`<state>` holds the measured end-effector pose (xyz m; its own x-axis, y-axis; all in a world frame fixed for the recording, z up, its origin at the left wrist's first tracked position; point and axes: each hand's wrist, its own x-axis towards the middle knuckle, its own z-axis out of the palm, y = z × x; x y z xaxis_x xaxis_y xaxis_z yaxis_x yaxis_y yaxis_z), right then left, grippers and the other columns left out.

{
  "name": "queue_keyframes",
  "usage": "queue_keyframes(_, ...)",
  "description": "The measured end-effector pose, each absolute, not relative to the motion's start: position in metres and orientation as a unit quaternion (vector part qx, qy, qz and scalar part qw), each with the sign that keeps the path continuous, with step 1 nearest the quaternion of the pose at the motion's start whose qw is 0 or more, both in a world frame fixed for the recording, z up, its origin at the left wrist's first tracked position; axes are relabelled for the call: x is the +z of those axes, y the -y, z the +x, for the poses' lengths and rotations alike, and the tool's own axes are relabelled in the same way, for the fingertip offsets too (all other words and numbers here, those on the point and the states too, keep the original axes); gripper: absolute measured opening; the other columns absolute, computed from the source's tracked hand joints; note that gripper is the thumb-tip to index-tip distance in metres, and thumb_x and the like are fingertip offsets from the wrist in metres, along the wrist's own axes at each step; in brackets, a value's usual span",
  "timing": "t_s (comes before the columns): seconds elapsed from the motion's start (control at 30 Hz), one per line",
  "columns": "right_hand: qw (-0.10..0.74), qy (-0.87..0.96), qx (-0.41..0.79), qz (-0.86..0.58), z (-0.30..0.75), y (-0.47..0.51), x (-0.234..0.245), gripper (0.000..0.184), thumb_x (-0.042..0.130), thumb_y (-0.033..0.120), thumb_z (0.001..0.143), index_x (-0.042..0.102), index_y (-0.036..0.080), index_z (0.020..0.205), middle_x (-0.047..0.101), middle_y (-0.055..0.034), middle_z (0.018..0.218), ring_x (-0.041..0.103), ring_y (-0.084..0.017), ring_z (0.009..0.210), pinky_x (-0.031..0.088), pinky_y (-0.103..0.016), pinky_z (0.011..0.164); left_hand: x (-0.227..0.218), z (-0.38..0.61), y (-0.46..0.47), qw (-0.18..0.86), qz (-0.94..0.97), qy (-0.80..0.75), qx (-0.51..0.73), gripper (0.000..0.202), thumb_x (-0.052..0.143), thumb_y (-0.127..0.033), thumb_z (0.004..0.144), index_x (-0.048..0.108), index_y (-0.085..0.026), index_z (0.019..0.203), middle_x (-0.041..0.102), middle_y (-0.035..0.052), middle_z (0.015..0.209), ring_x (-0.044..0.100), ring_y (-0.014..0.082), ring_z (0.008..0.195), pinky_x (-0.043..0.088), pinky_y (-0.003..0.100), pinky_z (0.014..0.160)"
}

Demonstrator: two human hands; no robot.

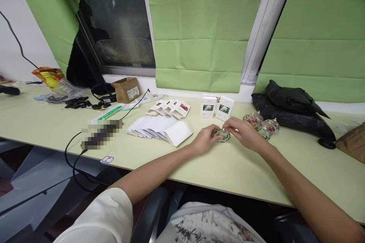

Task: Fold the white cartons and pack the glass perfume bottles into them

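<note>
A small round clear glass ornament (224, 136) rests on the table between my hands. My left hand (205, 138) is closed around its left side, thumb at the front. The fingers of my right hand (241, 131) pinch the top of the same ornament; what exactly they grip there is too small to make out. Just right of my right hand, several similar glass ornaments (269, 126) with gold tops and reddish or pale filling sit in a cluster. Behind my hands stand white boxes (208, 107) printed with white flowers.
Left of my hands lie flat white cartons (178, 133) and, behind them, open flower-printed boxes (180, 109). A cardboard box (125, 89) and black small parts (78, 102) are further left. Black plastic bags (293, 112) lie at right, near a brown carton (353, 143). Black cables (68, 152) hang off the front edge.
</note>
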<state>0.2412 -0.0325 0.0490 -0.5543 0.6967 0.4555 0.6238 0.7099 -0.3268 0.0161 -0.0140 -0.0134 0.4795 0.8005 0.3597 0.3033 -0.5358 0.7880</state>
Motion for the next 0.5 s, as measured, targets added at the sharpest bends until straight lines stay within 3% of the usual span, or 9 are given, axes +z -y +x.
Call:
queue_keyframes(0.33,0.264,0.881,0.010,-0.391,0.2358,0.0366,0.0481,0.020,0.040,0.026,0.108,0.055,0.024,0.096,0.062,-0.0063,0.097,0.061,-0.022,0.084,0.043,-0.031,0.074,-0.0085,0.0166,0.0156,0.326,0.795,-0.361,0.363,0.037,0.068,-0.046,0.095,0.062,-0.020,0.121,0.072,0.0038,0.103,0.066,0.0185,0.088,0.052,0.030,0.081)
queue_keyframes(0.5,0.277,0.874,0.026,-0.399,0.2331,0.0392,0.0478,0.020,0.041,0.028,0.108,0.056,0.024,0.096,0.065,-0.0064,0.098,0.062,-0.022,0.084,0.044,-0.031,0.074,-0.0108,0.0164,0.0139,0.325,0.794,-0.359,0.367,0.038,0.068,-0.048,0.095,0.063,-0.021,0.120,0.072,0.0046,0.109,0.066,0.0189,0.091,0.052,0.031,0.084)
